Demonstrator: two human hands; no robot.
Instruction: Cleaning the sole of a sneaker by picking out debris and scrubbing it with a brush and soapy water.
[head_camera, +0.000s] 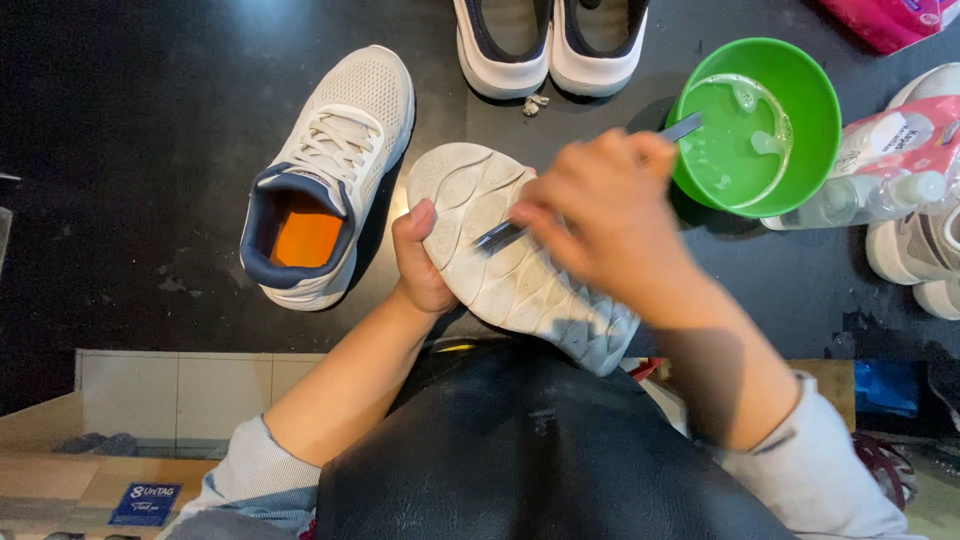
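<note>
Green bowl (800, 75) blocks right; white sneaker (335, 165) left; bare floor (130, 150) far left.

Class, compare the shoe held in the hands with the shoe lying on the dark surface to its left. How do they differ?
The held shoe is turned sole up; the lying shoe sits upright, showing laces and an orange insole. The held shoe is gripped by the left hand while the right hand holds a brush on it; the lying shoe is untouched. Both look white.
</note>
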